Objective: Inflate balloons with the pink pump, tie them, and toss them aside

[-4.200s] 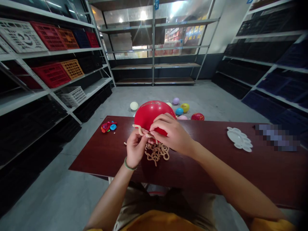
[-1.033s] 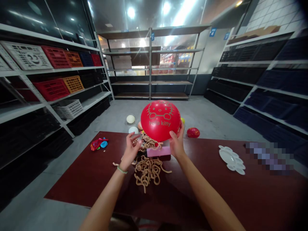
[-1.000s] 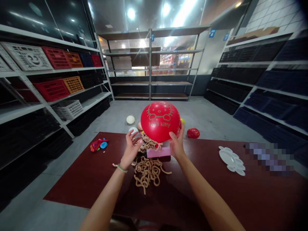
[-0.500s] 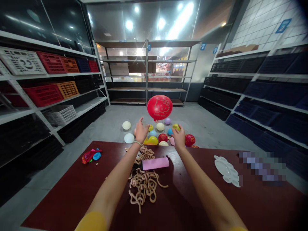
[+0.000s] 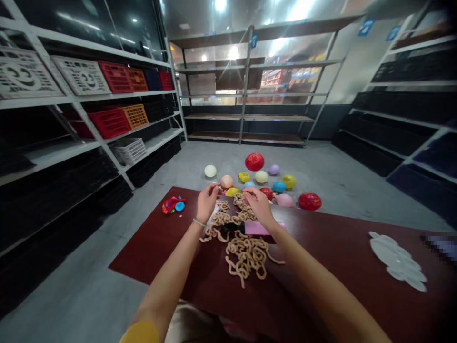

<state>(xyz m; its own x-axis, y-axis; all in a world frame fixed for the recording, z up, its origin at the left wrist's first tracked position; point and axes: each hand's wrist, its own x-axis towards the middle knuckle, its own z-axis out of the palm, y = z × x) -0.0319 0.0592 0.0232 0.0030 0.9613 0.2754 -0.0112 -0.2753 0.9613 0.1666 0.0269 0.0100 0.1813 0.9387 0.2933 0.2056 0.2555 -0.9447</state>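
Note:
My left hand hovers above the far part of the table, its fingers loosely bent and nothing visible in them. To its right, my right hand is also in the air, fingers curved and slightly apart, with no object showing in it. Around and below them lie curly, rope-like beige strands in loose heaps. A pink cylinder with a black end rests among the strands, partly hidden by my right forearm. Beyond the table, out of both hands, is a red printed balloon.
Several inflated balloons, among them a pink balloon, are past the table's far edge. Small deflated balloons lie at the table's left, a white cloud-shaped tray at its right. Shelves with crates stand on the left.
The red balloon has dropped and moved away towards the other balloons. My hands have come closer together, over the strands. The view has turned left and down.

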